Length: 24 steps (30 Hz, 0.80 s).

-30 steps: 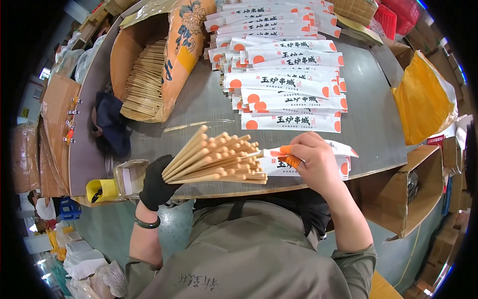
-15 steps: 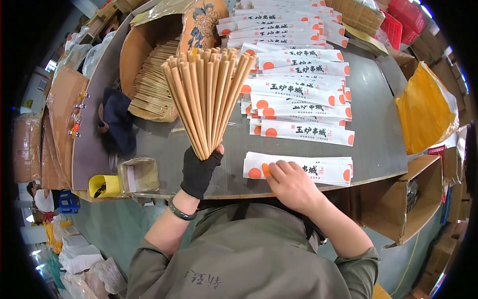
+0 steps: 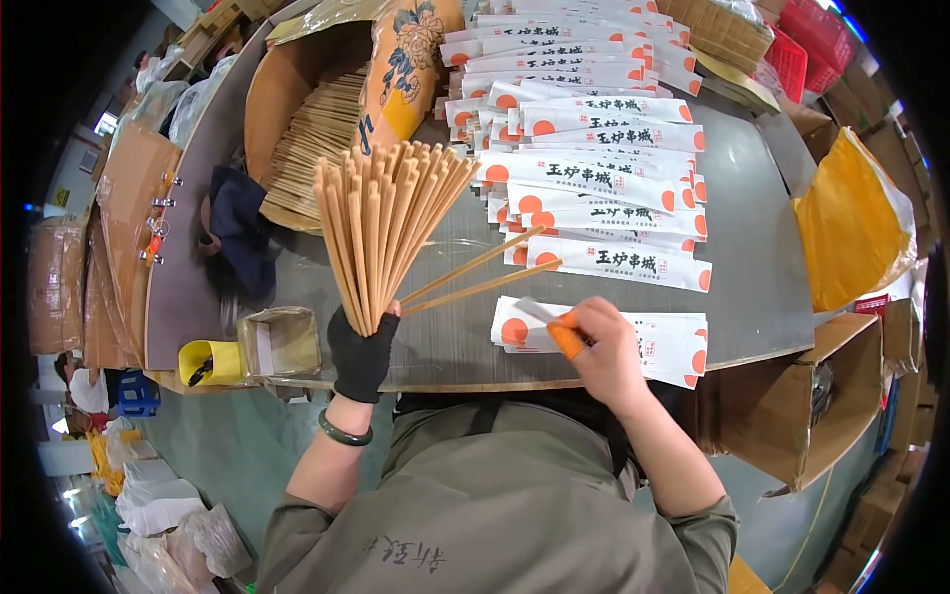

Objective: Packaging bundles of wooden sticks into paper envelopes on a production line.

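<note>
My left hand (image 3: 362, 348), in a black glove, grips a fanned bundle of wooden chopsticks (image 3: 381, 223) upright over the grey table (image 3: 752, 228). Two chopsticks (image 3: 475, 275) splay out of the bundle to the right, pointing at the paper sleeves. My right hand (image 3: 606, 351), with an orange cover on one finger, rests on a small stack of white paper sleeves with orange dots (image 3: 658, 342) near the table's front edge and lifts the end of the top sleeve. Filled sleeves (image 3: 594, 188) lie in overlapping rows further back.
A round wooden tub of loose chopsticks (image 3: 307, 139) stands at the back left. A yellow cup (image 3: 210, 361) and a small taped box (image 3: 282, 340) sit at the front left edge. An orange bag (image 3: 851, 223) lies right; cardboard boxes (image 3: 792, 396) stand below the table.
The bundle swung from lying across the table to upright in my left hand; two chopsticks now splay right. My right hand shifted onto the near sleeve stack and lifts a sleeve end.
</note>
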Available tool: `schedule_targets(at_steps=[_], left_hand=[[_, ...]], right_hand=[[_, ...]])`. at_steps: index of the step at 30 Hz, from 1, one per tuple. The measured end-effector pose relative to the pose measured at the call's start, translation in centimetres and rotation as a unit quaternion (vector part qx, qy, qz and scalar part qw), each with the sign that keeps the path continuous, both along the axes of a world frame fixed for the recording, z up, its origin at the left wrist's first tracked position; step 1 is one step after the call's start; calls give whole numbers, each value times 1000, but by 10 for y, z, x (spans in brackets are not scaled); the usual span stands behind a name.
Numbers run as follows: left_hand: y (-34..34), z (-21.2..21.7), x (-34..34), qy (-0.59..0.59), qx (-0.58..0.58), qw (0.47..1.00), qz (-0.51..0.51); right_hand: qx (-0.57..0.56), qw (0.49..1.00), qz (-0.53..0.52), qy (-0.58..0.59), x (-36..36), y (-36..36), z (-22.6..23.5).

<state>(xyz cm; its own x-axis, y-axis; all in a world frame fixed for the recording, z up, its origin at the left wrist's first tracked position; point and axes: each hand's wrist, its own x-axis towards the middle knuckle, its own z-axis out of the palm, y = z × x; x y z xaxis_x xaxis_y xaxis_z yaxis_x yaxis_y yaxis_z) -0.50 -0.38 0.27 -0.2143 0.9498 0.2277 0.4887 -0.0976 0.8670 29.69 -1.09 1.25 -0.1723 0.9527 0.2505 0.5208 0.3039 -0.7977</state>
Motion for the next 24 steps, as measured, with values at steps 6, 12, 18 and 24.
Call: schedule_targets(at_steps=[6, 12, 18, 24], left_hand=[[-11, 3, -17, 99, 58, 993, 23], [-9, 6, -31, 134, 86, 987, -25], [18, 18, -37, 243, 93, 959, -114], [14, 30, 82, -159, -2, 979, -125]], right_hand=[[-188, 971, -69, 132, 13, 8, 24], [-201, 968, -49, 141, 24, 9, 23], [76, 993, 31, -90, 22, 24, 21], [231, 946, 106, -200, -32, 36, 34]])
